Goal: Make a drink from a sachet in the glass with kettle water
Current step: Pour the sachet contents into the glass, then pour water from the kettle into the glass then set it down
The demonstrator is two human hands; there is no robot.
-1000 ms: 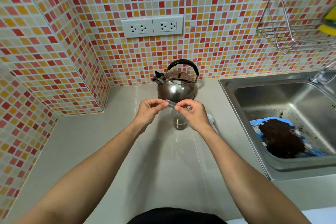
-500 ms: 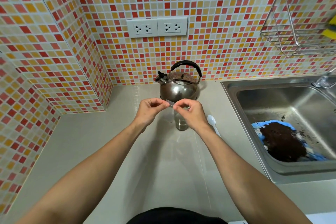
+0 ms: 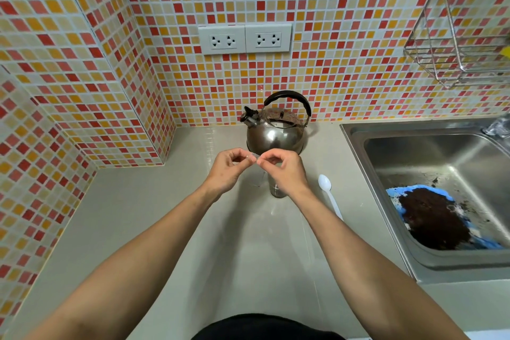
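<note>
My left hand [image 3: 229,168] and my right hand [image 3: 281,170] pinch a small sachet [image 3: 256,157] between their fingertips, held over the counter. Only a thin pale sliver of the sachet shows between the fingers. Right under my right hand stands a clear glass [image 3: 277,189], mostly hidden by the hand. A steel kettle [image 3: 276,134] with a black handle sits just behind, against the tiled wall. A white plastic spoon [image 3: 329,196] lies on the counter to the right of the glass.
A steel sink [image 3: 414,146] lies at the right, holding a blue cloth [image 3: 394,193] covered in dark grounds. A wire rack [image 3: 455,50] hangs on the wall above it. Two wall sockets [image 3: 244,38] sit above the kettle. The tiled wall juts out at the left.
My fingertips have drawn closer together on the sachet, so less of it shows. The hands stay over the glass; the view has shifted slightly.
</note>
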